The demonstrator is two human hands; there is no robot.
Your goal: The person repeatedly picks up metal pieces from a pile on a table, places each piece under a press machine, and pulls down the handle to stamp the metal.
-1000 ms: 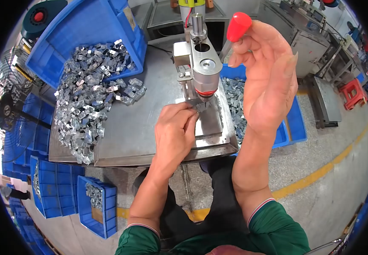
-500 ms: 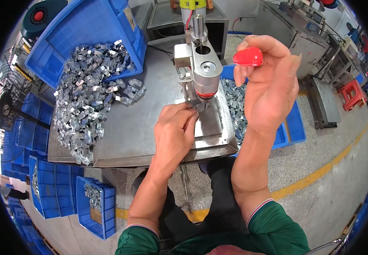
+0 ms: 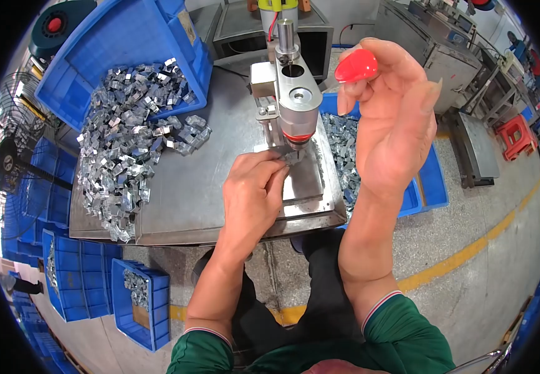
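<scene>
My left hand [image 3: 254,190] is closed at the press, thumb and forefinger pinching a small metal part [image 3: 290,156] below the press head [image 3: 300,112]. The fingers hide much of that part. A red ring [image 3: 298,138] circles the lower end of the press head. Higher up on the right, my right hand [image 3: 394,118] has its fingers curled round a glossy red lever knob [image 3: 357,66]. Its thumb stands away from the knob.
Shiny metal pieces [image 3: 120,156] spill from a tipped blue bin [image 3: 120,47] across the metal table [image 3: 189,193]. Another blue bin [image 3: 433,181] with pieces stands right of the press. More blue crates [image 3: 86,274] are on the floor at left, near a fan [image 3: 9,163].
The red knob has moved a little up and left and has tilted, with my right hand's fingers following it. My left hand keeps its pinch by the press; the view has shifted slightly.
</scene>
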